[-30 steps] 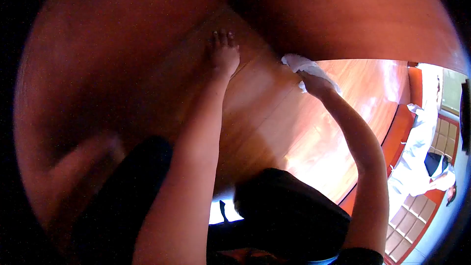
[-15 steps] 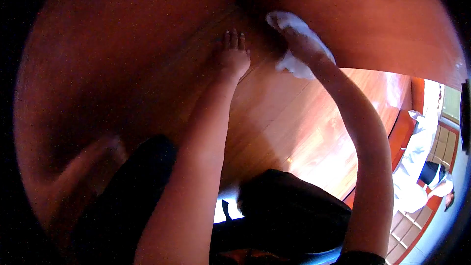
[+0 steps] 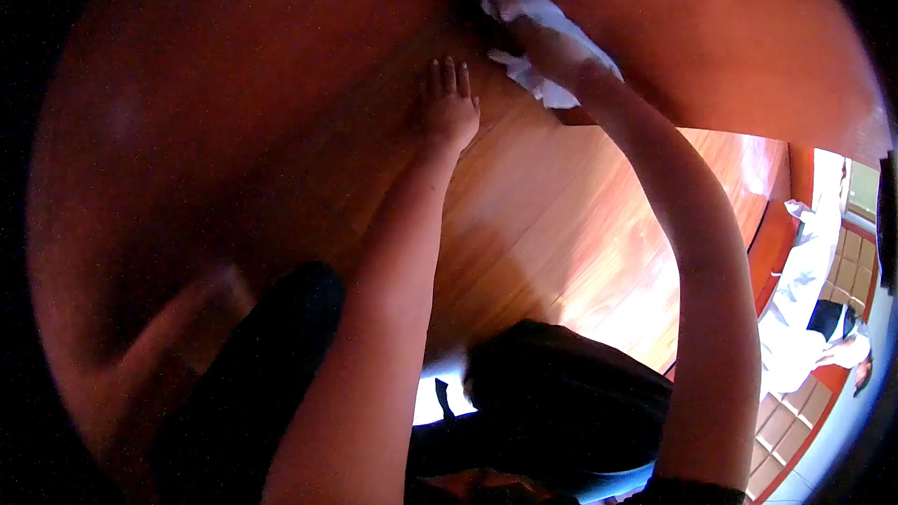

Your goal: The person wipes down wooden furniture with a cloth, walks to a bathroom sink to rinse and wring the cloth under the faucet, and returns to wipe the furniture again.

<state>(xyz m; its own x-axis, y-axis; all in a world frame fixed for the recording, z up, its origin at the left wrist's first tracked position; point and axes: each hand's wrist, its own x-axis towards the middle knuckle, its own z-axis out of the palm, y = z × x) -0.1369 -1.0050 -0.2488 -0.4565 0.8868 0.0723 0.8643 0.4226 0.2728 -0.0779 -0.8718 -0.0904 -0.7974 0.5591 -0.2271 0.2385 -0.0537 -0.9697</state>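
Note:
My left hand (image 3: 453, 114) is planted flat on the brown wooden floor (image 3: 505, 196), fingers spread apart, with nothing in it. Up and to the right, my right hand (image 3: 554, 54) presses a white cloth (image 3: 554, 93) against the reddish wooden panel (image 3: 711, 56), near the dark line where panel and floor meet. The cloth bunches around the fingers and hangs out on both sides of the hand. Shadow hides the fingertips of my right hand.
My knees in dark trousers (image 3: 552, 383) are below my arms. Dark reddish wood (image 3: 187, 65) curves around the left side. Bright light falls on the floor (image 3: 627, 271) at right. Farther right, another person (image 3: 847, 351) is beside white fabric (image 3: 795, 290).
My right hand has slid the white cloth up and to the left along the panel. My left hand stays flat in nearly the same place.

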